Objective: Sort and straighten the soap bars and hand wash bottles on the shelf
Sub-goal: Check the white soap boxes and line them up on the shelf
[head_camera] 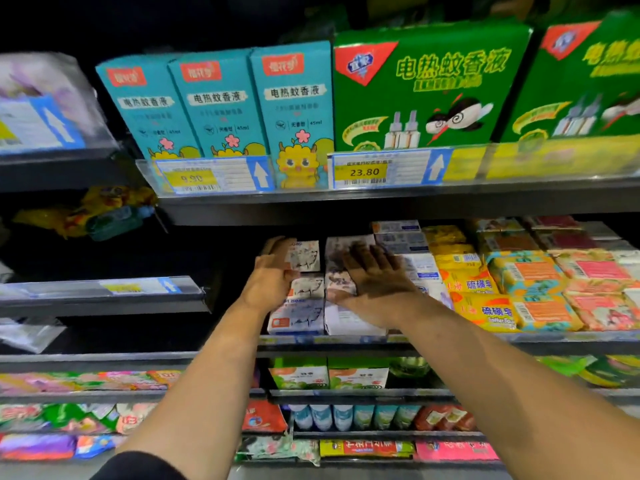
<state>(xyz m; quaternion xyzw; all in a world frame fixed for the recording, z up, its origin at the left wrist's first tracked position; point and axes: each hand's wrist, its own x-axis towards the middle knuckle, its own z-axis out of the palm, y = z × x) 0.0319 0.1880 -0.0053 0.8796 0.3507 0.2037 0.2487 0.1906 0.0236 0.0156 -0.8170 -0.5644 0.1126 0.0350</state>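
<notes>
On white soap boxes (300,317), left hand (273,276) apparently grips, right hand (375,277) flat.

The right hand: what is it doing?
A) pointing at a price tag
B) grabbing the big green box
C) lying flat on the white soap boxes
C: the right hand lies with straight fingers flat on the white soap boxes, while the left hand grips the animal-picture box beside them. The big green box stands untouched on the shelf above.
</notes>
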